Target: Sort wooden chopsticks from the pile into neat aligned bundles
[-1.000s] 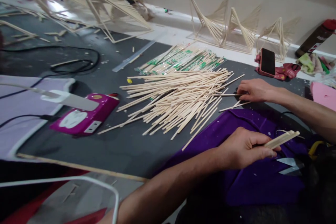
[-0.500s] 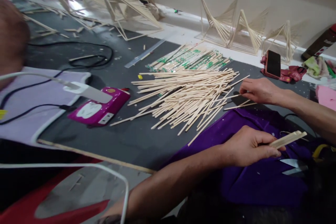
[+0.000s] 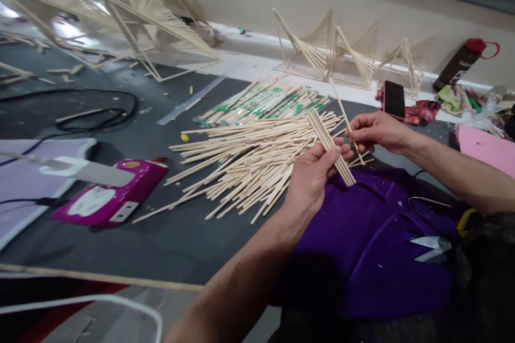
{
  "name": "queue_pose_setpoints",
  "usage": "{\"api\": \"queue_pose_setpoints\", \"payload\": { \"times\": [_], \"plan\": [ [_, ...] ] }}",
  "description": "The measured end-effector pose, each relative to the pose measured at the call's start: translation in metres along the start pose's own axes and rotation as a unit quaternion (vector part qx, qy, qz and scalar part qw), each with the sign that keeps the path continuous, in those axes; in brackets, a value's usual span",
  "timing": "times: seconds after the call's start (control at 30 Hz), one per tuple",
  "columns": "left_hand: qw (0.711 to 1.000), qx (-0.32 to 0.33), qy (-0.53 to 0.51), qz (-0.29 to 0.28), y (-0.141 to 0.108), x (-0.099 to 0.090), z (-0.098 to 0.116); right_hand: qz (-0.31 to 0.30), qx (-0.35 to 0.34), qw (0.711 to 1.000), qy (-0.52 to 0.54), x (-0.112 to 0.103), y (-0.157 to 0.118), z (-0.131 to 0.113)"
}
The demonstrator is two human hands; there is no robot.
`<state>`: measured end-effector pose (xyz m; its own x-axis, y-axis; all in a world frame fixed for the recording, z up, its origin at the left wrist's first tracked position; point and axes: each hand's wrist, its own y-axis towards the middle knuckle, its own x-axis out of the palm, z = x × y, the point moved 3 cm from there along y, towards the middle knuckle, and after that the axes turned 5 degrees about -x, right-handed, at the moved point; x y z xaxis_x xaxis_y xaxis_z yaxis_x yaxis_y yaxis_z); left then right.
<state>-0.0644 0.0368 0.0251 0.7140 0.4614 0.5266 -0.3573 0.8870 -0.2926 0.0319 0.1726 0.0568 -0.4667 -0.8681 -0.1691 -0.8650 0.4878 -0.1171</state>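
Observation:
My left hand (image 3: 311,174) is closed round a small bundle of wooden sticks (image 3: 330,147), thumb on top, the sticks lying side by side and slanting down to the right. Just beside it, my right hand (image 3: 376,131) pinches a single wooden stick (image 3: 343,106), which points up and away. A large loose pile of wooden sticks (image 3: 245,166) lies on the dark table left of my hands. Below them a purple cloth (image 3: 362,236) is spread, with the blades of scissors (image 3: 432,249) on it.
Behind the pile are plastic-wrapped sticks (image 3: 265,102) and a clear ruler (image 3: 191,101). Stick frames (image 3: 309,51) stand along the wall. A magenta power strip (image 3: 110,193) with cables sits left. A phone (image 3: 393,99), a bottle (image 3: 458,64) and pink foam (image 3: 488,150) are at right.
My left hand has risen from over the purple cloth to the pile's edge, turning its bundle upright. My right hand has lifted one stick beside it. The view has shifted right.

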Motion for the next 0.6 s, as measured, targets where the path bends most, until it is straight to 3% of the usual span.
{"api": "queue_pose_setpoints", "payload": {
  "times": [0.17,0.3,0.6],
  "plan": [
    [0.999,0.034,0.008,0.035,0.013,-0.010,0.002,-0.010,-0.070,0.994,-0.082,0.012,-0.004,0.006],
    [0.999,0.038,0.023,0.028,0.015,-0.010,0.000,-0.021,-0.128,0.978,-0.165,0.021,-0.008,0.006],
    [0.999,0.014,0.046,0.009,0.017,-0.011,-0.007,-0.039,-0.095,0.978,-0.181,0.027,-0.010,0.011]
  ]
}}
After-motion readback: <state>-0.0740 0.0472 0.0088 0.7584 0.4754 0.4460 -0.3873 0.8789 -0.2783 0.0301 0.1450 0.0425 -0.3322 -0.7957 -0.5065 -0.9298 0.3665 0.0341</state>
